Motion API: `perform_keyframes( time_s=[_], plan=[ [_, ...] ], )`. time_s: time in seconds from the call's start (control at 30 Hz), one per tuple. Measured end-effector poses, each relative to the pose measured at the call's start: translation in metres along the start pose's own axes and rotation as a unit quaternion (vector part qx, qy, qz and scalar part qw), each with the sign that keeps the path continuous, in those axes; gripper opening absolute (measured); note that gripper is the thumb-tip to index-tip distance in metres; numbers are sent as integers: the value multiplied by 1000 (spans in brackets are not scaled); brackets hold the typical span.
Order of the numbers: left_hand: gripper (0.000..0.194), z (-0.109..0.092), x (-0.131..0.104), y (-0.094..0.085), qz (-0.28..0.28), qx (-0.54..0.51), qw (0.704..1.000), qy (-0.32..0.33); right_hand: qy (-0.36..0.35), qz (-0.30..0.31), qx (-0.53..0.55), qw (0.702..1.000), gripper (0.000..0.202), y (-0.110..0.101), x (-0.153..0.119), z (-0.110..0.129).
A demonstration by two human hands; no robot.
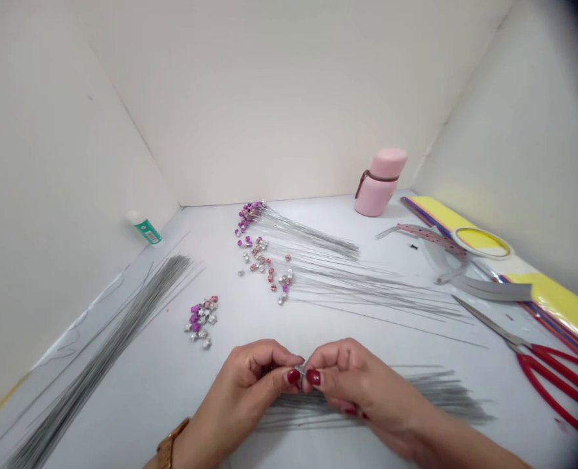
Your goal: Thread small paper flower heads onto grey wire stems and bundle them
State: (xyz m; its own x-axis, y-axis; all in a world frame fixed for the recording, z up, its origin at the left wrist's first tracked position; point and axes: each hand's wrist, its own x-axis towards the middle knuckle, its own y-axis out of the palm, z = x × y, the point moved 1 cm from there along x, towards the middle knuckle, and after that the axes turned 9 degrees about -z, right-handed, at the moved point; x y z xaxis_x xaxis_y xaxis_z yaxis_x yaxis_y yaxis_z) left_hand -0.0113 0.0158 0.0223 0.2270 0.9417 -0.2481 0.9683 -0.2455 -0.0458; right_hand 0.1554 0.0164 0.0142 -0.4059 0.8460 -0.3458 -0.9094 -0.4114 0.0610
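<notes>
My left hand (260,378) and my right hand (347,378) meet at the front middle of the table, thumbs and forefingers pinched on a tiny silvery piece (300,371) between them. Most of that piece is hidden by the fingertips. Under both hands lies a bundle of thin grey wires (455,394), its ends spreading to the right. A small pile of silver, purple and pink beads (202,319) sits to the left. Farther back, wires with purple beads (251,215) at their tips lie together, and wires with pink and silver beads (264,260) fan out in front of them.
A long wire bundle (118,339) stretches along the left side, near a glue stick (145,228). A pink flask (379,182) stands at the back right. Red-handled scissors (537,365), ribbon strips (491,288), a tape roll (481,242) and yellow packs (557,306) occupy the right.
</notes>
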Motion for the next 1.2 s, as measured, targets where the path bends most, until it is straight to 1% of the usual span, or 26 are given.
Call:
perform_keyframes(
  time_s=[0.03,0.07,0.1,0.13,0.17,0.2,0.23,0.27,0.3,0.33,0.37,0.4,0.47,0.5,0.53,0.6,0.67,0.73,0.83,0.87,0.93,1.03,1.07,1.13,1.2],
  plan=[
    [15,0,0,0,3,-2,1000,0,24,8,25,999,20,0,1,0],
    [15,0,0,-1,5,-9,1000,-8,21,9,18,1000,20,0,1,-1],
    [15,1,1,0,6,-22,999,-24,-10,3,-22,1000,20,0,1,-1],
    [15,2,2,1,2,-38,998,-43,-67,-8,-92,993,21,0,1,-2],
    [15,3,3,2,-7,-54,997,-62,-142,-24,-181,973,23,0,0,-3],
    [16,4,3,3,-20,-67,994,-81,-219,-40,-278,935,25,-1,0,-4],
    [17,4,4,5,-35,-78,992,-96,-284,-54,-365,885,27,-2,0,-6],
    [17,4,5,6,-50,-86,989,-105,-329,-66,-432,837,27,-3,0,-8],
    [18,4,6,7,-61,-91,988,-111,-355,-73,-477,800,27,-5,0,-9],
    [18,4,7,7,-68,-95,987,-112,-368,-81,-502,778,26,-7,1,-10],
    [18,5,8,6,-77,-100,986,-111,-370,-87,-513,770,25,-10,2,-10],
    [18,5,9,4,-93,-104,985,-104,-370,-95,-513,769,25,-14,4,-9],
    [18,7,10,-3,-141,-91,983,-71,-360,-119,-509,773,24,-21,7,-6],
    [18,9,11,-6,-164,-67,983,-46,-348,-129,-511,775,24,-24,9,-5],
    [17,10,11,-9,-183,-27,983,-11,-334,-138,-517,776,23,-26,11,-4],
    [15,12,10,-12,-194,85,974,77,-305,-152,-540,769,20,-29,15,-3],
    [16,13,9,-12,-186,196,949,165,-283,-172,-566,755,17,-28,16,-2],
    [20,14,8,-10,-175,276,918,223,-281,-174,-576,748,14,-26,15,-2],
    [24,18,9,-9,-164,338,890,258,-305,-110,-578,749,9,-20,13,-5],
    [25,19,9,-8,-162,349,884,267,-319,-93,-581,743,11,-17,13,-6],
    [27,21,9,-8,-151,369,873,281,-360,-83,-597,712,19,-13,14,-10],
    [30,22,8,-5,-130,405,857,290,-427,-93,-625,647,27,-9,18,-17],
    [30,22,7,-5,-126,413,853,292,-442,-95,-632,630,28,-8,19,-19],
    [30,20,6,-3,-126,425,844,301,-455,-96,-638,614,28,-10,20,-21],
    [29,18,5,-3,-138,443,830,309,-447,-96,-636,621,25,-16,19,-22]
  ],
)
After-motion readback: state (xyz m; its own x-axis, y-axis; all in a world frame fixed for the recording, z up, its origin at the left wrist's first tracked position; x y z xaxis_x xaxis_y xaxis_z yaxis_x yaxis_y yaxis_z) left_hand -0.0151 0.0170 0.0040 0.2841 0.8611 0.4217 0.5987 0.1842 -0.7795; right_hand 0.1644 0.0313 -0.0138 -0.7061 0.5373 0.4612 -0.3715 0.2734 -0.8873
